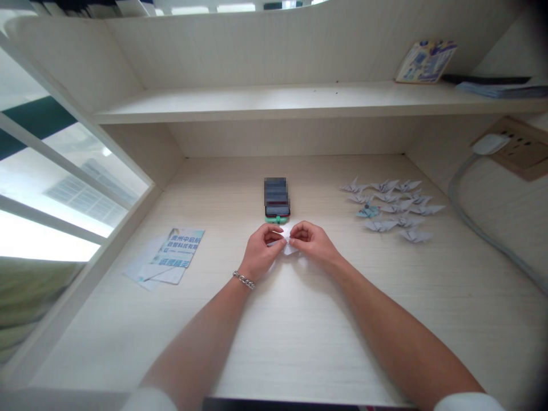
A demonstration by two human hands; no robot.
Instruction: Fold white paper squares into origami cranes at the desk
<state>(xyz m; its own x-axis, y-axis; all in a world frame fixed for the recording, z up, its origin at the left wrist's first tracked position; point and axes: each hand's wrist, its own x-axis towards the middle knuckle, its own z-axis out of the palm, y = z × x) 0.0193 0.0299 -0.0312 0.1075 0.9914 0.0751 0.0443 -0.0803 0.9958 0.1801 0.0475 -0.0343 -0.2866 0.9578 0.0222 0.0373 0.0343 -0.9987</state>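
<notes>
From where I'm standing, both hands are just on the near side of the phone [277,197], pinching a small white folded paper [289,246] btwn them: L hand [262,249] grips its left side, R hand [314,241] its right, thumbs & index fingers together, other fingers curled in. Prob. held from opp. sides so such a light pc doesn't twist or slip; exact folds are too small to make out. Forearms come in from the near edge & angle toward each other, wrists low over the desk [299,337], prob. for steadiness; a chain bracelet [244,279] is on the left wrist. The phone is face up, near end toward the person, w/ a green pc [277,220] at that end; I'd guess it's there to be glanced at over the fingertips, tho the screen's blurred. Well right of the phone, white paper cranes [381,225] sit grouped w/ a blue one [367,211], prob. parked there b/c it's outside elbow room. Left of & nearer than the phone, a printed sheet [177,254] overlaps plain paper [143,277]. Beyond & above the phone runs a shelf [240,105] w/ a booklet [426,61]; far right of it, a plug [491,144] is in a socket [524,151], cable [460,200] trailing.
</notes>
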